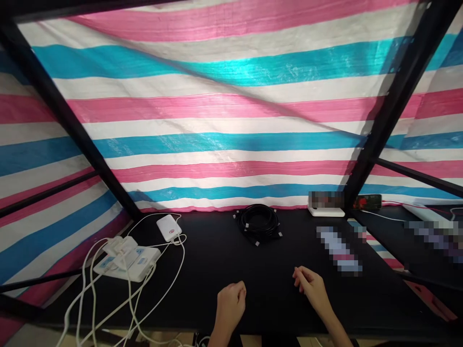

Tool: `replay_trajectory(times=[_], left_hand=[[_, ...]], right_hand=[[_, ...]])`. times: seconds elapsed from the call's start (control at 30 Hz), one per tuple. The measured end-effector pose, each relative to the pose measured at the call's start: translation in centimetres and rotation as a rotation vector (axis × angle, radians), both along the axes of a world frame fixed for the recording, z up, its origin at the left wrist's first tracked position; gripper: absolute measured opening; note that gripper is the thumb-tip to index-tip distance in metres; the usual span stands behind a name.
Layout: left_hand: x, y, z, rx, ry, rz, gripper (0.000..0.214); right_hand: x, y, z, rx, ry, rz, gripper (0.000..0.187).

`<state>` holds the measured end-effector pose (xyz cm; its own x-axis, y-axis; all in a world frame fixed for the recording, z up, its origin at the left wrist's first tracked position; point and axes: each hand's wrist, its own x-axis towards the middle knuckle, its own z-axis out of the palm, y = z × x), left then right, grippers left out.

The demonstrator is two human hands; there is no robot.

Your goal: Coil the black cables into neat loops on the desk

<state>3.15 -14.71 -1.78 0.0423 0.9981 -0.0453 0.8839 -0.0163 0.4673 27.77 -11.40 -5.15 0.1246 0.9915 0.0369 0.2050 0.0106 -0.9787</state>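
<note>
My left hand (230,302) is curled into a loose fist above the near part of the black table (202,270), and I see nothing in it. To its right, my right hand (310,285) has its fingers bent in and thumb close to them, with no object showing. A gap lies between the two hands. Beyond them, against the striped sheet, sits a coiled bundle of black cables (258,219) with several pale metal plugs. Nearest my right hand is a blurred-out phone-like rectangle (339,250) lying flat.
At the left, a white power strip (144,264) carries plugs and trailing white cables. A white power bank (169,228) lies behind it. A white box-like device (327,211) and a phone (368,202) stand at the back right. Black frame posts (401,86) flank the striped sheet (231,144).
</note>
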Motion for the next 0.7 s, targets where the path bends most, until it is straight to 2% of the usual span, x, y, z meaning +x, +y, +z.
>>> replay_trajectory(times=[0.13, 0.23, 0.3, 0.4, 0.47, 0.53, 0.57, 0.63, 0.7], left_hand=[[0.1, 0.0, 0.0, 0.047, -0.045, 0.005, 0.028], [0.3, -0.1, 0.0, 0.066, -0.178, -0.051, 0.023], [0.8, -0.2, -0.3, 0.079, -0.357, -0.079, 0.019], [2.6, -0.6, -1.1, 0.121, -0.723, -0.007, 0.014], [4.2, -1.1, -1.5, 0.112, -1.004, 0.078, 0.037], [5.5, -1.9, -1.6, 0.014, -1.258, 0.126, 0.06], [5.9, -2.5, -1.5, -0.083, -1.335, 0.115, 0.065], [6.1, -3.8, -1.0, -0.308, -1.358, 0.049, 0.059], [5.6, -5.3, -0.3, -0.473, -1.282, -0.009, 0.042]], right_hand=[[0.4, 0.0, 0.1, -0.047, 0.145, -0.064, 0.051], [0.0, 0.1, 0.5, -0.073, 0.255, -0.061, 0.057], [-1.1, 0.2, 1.0, -0.117, 0.311, -0.018, 0.058], [-4.0, 0.0, 2.3, -0.191, 0.366, 0.118, 0.056], [-6.2, -0.5, 3.2, -0.212, 0.438, 0.293, 0.056], [-7.9, -1.5, 4.2, -0.235, 0.602, 0.434, 0.057], [-8.4, -2.2, 4.7, -0.254, 0.702, 0.463, 0.054], [-8.9, -3.6, 5.4, -0.319, 0.861, 0.528, 0.047], [-8.9, -5.0, 5.9, -0.34, 0.959, 0.615, 0.046]])
